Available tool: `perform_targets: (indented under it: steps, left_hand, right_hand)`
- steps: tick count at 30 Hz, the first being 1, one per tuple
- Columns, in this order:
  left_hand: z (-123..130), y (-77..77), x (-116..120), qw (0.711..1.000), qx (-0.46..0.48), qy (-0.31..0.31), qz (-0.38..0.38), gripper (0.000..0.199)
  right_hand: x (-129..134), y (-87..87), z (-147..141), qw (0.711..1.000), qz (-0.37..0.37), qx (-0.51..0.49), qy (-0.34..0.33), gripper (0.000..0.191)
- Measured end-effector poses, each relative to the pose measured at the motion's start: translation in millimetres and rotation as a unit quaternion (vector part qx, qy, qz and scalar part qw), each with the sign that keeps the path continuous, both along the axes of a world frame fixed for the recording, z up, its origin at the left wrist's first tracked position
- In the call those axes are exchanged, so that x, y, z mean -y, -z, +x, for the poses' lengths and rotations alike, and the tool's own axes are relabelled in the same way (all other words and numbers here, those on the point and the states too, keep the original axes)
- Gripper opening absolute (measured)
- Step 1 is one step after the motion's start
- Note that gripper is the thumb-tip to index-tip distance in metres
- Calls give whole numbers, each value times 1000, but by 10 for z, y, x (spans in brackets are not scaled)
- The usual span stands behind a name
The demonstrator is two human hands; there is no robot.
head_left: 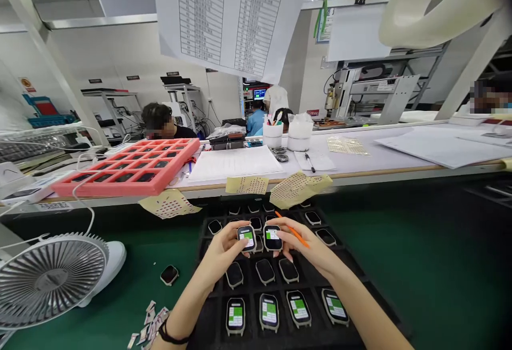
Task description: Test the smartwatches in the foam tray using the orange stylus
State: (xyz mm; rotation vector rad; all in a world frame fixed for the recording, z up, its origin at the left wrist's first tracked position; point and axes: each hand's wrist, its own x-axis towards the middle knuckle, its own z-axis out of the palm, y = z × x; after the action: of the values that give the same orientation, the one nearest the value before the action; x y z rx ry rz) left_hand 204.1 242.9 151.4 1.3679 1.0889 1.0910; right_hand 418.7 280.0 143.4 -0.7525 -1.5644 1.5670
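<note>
My left hand [227, 245] is closed around a square smartwatch body [247, 237] with a lit green and white screen, its thumb on the glass. My right hand [299, 238] grips a second watch body [272, 237], also lit, and an orange stick [294, 230] lies across its fingers. Both watches are side by side above a black compartment tray [250, 334]. In the tray's front row several watches show lit green and white screens, such as the one at the left [236, 316]. Watches farther back in the tray have dark screens.
A white fan [52, 280] stands at the left on the green mat [404, 243]. Near it lie a single watch [169, 275] and small strips [150, 324]. The shelf ahead holds a pink tray [160, 179], papers [236, 163] and white tubs [300, 132]. People are beyond it.
</note>
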Motion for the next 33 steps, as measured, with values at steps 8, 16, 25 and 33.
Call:
perform_targets:
  steps: [8, 16, 25, 33]
  left_hand:
    - [11, 57, -23, 1000, 19, -17, 12, 42]
    - [37, 59, -6, 1000, 11, -26, 8, 40]
    - [45, 46, 11, 1000, 18, -21, 12, 41]
    - [63, 39, 30, 999, 24, -32, 9, 37]
  right_hand:
    - [1, 22, -19, 1000, -1, 16, -7, 38]
    - [42, 10, -48, 999, 13, 29, 4, 37]
    - [46, 1, -43, 998, 16, 49, 29, 36]
    - [47, 21, -31, 998, 23, 55, 23, 33]
